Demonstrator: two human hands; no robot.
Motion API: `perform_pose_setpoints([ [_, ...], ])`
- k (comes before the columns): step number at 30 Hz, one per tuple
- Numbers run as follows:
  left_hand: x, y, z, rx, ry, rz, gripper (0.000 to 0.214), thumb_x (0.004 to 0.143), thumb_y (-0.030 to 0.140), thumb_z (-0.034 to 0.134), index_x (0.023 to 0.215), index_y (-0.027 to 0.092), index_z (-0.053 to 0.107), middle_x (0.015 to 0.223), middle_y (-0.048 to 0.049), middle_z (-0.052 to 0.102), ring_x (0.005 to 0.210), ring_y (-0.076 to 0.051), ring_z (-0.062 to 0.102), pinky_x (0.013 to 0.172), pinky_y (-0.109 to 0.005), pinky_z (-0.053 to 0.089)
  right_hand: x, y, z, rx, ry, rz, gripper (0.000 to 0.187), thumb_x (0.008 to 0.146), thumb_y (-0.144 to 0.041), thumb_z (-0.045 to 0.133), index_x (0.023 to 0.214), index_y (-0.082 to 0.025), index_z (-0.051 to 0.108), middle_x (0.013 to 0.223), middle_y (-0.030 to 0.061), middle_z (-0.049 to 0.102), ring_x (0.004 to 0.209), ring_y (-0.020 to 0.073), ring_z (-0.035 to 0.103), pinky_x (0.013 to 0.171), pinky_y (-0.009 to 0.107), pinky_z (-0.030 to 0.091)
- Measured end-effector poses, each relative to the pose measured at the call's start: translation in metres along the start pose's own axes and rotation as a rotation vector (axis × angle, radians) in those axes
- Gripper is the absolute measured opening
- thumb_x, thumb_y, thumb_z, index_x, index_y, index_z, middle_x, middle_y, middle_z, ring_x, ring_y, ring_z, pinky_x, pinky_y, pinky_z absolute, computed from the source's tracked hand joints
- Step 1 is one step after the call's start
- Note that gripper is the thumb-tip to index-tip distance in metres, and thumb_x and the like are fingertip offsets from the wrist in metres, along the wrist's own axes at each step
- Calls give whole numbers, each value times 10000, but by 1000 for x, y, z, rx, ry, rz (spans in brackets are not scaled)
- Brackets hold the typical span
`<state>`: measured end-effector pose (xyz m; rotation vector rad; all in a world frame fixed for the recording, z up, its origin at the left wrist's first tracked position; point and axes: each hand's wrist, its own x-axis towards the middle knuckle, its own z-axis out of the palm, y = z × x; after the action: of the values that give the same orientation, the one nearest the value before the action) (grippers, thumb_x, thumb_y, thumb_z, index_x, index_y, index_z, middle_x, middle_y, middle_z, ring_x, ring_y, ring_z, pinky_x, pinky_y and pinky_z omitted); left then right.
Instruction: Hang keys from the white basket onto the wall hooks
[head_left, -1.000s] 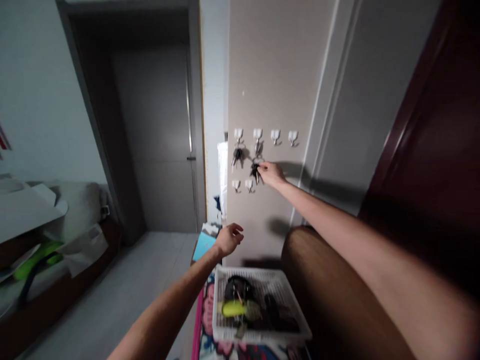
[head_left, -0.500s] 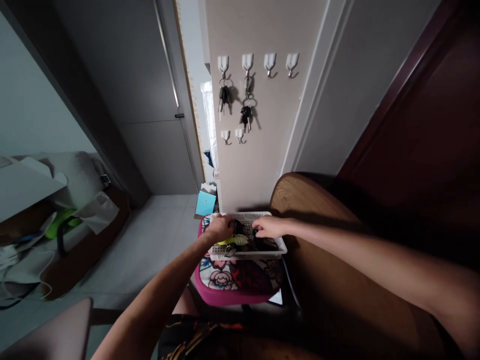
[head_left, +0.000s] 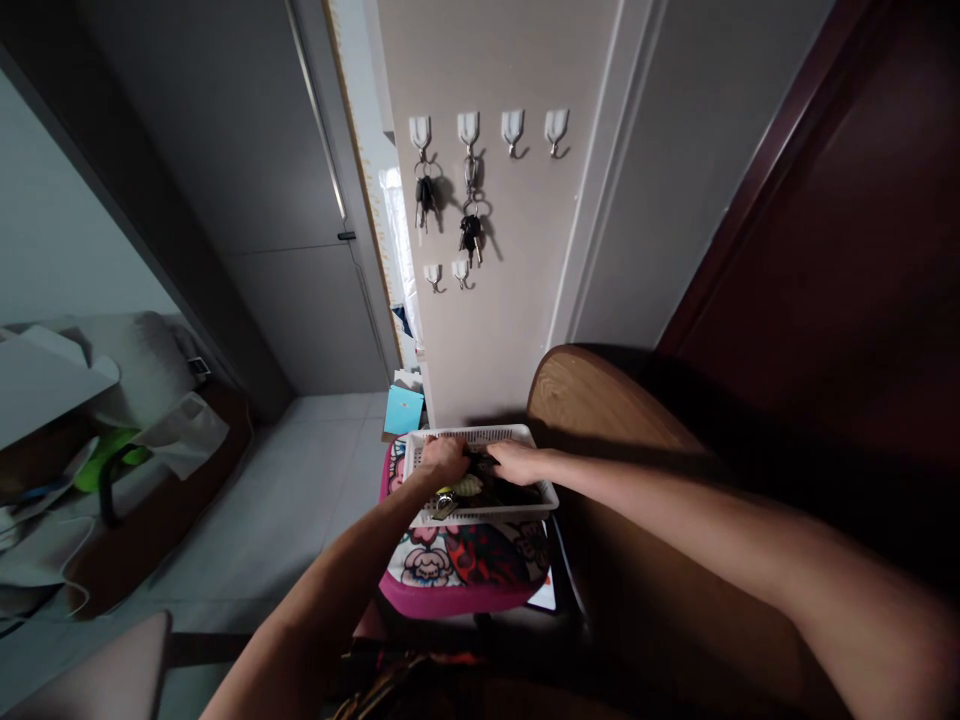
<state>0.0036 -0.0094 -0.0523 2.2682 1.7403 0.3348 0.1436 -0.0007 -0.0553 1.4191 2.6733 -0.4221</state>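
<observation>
Both my hands are inside a white plastic basket [head_left: 517, 434] that rests on a cushioned seat with a flower print [head_left: 427, 567]. My left hand [head_left: 445, 460] is over the left half, fingers curled down among dark items; what they hold is hidden. My right hand [head_left: 516, 462] reaches in from the right, fingertips drawn together at dark things [head_left: 517, 492] I cannot name. Between and below the hands lie a pale yellow-green ribbed piece [head_left: 469, 485] and a metal ring with a tag [head_left: 444, 505].
White hooks [head_left: 512, 132] are stuck on the wall ahead; two bunches of keys [head_left: 470, 235] hang from the upper row. A wooden board with a rounded end [head_left: 577, 385] stands close on the right. A blue box [head_left: 403, 410] is on the floor behind the seat.
The view has shifted slightly, moving the scene left. My hands have come closer together in the basket, and my left hand covers more of the yellow-green item.
</observation>
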Motion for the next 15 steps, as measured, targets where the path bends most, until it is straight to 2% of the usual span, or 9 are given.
perform_pose_setpoints([
  [4, 5, -6, -5, -173, -17, 26, 157, 593, 217, 451, 692, 189, 569, 647, -11, 577, 661, -139, 502, 679, -253, 342, 1, 2, -11, 83, 79, 51, 184, 661, -218, 393, 771, -156, 527, 735, 46, 574, 663, 132, 499, 511, 194, 312],
  [8, 13, -11, -15, -535, 38, -8, 159, 609, 223, 443, 693, 136, 547, 579, 8, 544, 569, -90, 474, 562, -195, 362, 1, -2, -37, 279, 178, 69, 207, 698, -257, 345, 635, -138, 503, 580, 12, 527, 535, 92, 458, 448, 185, 288],
  [11, 15, -12, -23, -922, 71, -78, 193, 641, 238, 421, 762, 115, 508, 597, 5, 534, 529, -60, 470, 537, -180, 364, -1, -7, -54, 667, 196, 68, 208, 722, -274, 317, 683, -132, 465, 619, 9, 516, 537, 77, 465, 465, 177, 327],
  [13, 12, -11, -26, -1123, 8, -120, 236, 657, 275, 414, 825, 122, 477, 649, -7, 543, 534, -56, 487, 537, -182, 367, -2, -9, -62, 954, 175, 86, 188, 733, -274, 311, 748, -137, 439, 698, 21, 521, 562, 70, 486, 498, 181, 360],
  [15, 9, -8, -26, -1235, -85, -138, 272, 660, 320, 416, 850, 131, 462, 709, -25, 555, 561, -66, 509, 536, -185, 368, -4, -10, -67, 1146, 170, 90, 171, 730, -283, 326, 774, -148, 421, 753, 33, 522, 573, 71, 503, 522, 193, 382],
])
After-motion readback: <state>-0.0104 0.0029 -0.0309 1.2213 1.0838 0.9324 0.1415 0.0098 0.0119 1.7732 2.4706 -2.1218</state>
